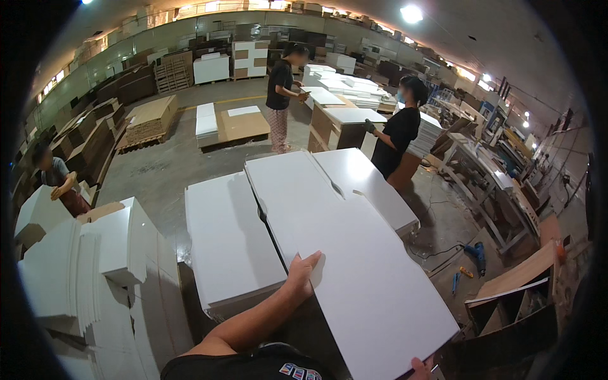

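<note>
A long white panel (373,272) with a notch in its edge stretches from the stacks in front of me toward my body. At its left edge, my left hand (304,273) grips with the thumb on top and the fingers hidden underneath. My right hand (421,368) is closed on the near end by the right corner; only a few fingers show. Beneath and beside the panel are a left stack of white panels (225,234) and a right stack (373,183), both with notched edges.
More white panels (114,247) are piled at my left. A blue power drill (476,256) lies on the floor at right, near a wooden bin (519,304). Two people work at a stack ahead; another person stands far left. A workbench (487,177) runs along the right.
</note>
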Motion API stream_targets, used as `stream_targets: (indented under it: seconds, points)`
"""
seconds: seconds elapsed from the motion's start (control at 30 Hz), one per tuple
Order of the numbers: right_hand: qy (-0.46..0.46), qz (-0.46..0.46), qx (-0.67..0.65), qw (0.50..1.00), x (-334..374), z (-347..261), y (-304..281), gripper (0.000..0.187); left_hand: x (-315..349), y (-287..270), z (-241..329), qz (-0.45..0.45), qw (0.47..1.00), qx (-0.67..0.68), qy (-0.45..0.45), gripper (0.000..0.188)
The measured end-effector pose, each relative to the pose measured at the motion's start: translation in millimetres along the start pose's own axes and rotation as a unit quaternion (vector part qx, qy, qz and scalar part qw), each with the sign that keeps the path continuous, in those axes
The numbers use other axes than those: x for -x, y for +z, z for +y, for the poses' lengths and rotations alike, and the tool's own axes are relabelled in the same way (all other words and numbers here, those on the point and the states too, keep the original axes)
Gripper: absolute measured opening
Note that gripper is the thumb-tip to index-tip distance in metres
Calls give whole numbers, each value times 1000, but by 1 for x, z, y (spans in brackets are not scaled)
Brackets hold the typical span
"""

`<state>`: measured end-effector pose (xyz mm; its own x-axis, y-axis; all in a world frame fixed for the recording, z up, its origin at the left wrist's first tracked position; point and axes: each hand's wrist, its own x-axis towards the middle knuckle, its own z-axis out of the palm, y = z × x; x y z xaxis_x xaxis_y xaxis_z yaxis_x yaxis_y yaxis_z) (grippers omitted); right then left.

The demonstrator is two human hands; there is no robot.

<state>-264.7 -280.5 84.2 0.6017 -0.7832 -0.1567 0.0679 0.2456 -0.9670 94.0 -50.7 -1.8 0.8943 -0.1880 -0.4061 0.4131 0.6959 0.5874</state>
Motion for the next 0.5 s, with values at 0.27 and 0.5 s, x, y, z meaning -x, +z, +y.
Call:
stream_targets:
  seconds: [0.27, 0.5]
  points:
    - [-32, -219, -135, 966, -100, 32, 144, 80, -12, 2, 24, -49, 994, -93, -25, 57]
    - [106, -259, -166, 946, -190, 95, 199, 75, -4, -8, 5, -89, 951, -281, 89, 86]
